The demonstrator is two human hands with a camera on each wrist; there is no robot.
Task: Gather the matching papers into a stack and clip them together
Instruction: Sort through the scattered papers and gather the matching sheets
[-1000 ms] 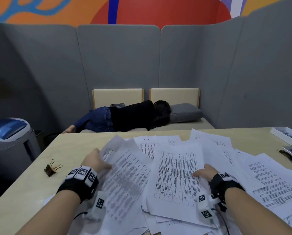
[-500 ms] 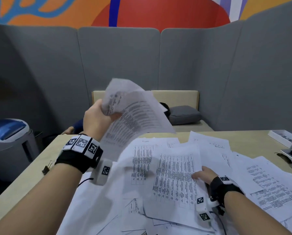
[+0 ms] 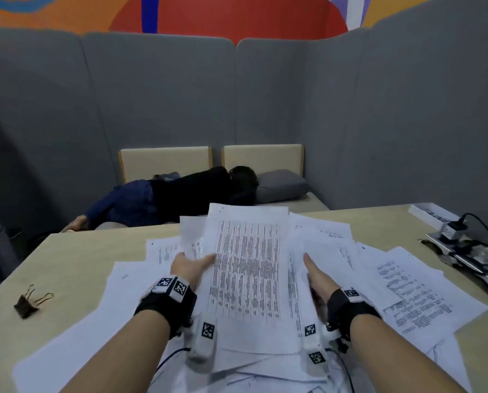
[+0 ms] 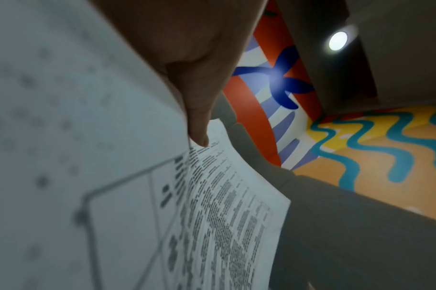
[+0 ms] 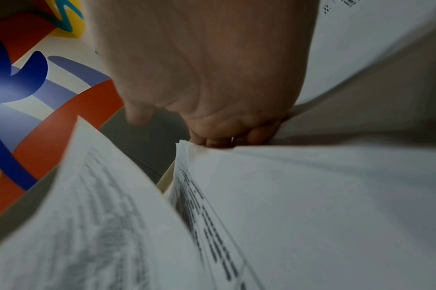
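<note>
I hold a bundle of printed sheets [image 3: 248, 273] with dense table text between both hands, tilted up over the paper pile. My left hand [image 3: 189, 266] grips its left edge; in the left wrist view the thumb [image 4: 198, 133] presses on the top sheet [image 4: 224, 206]. My right hand [image 3: 318, 279] holds the right edge; in the right wrist view its fingers [image 5: 219, 139] curl under several sheets [image 5: 311, 196]. A black binder clip [image 3: 27, 303] lies alone on the table [image 3: 75, 262] to the far left, untouched.
Loose printed pages [image 3: 407, 287] cover the table's middle and right. A white tray [image 3: 432, 215] and a device with a black cable [image 3: 458, 234] sit at the right edge. Beyond the far edge a person [image 3: 180, 194] lies on a bench against grey partitions.
My left hand lowered its raised sheet onto the table-printed page in the middle. My right hand turned from lying flat on that page to holding its right edge. The view shifted right.
</note>
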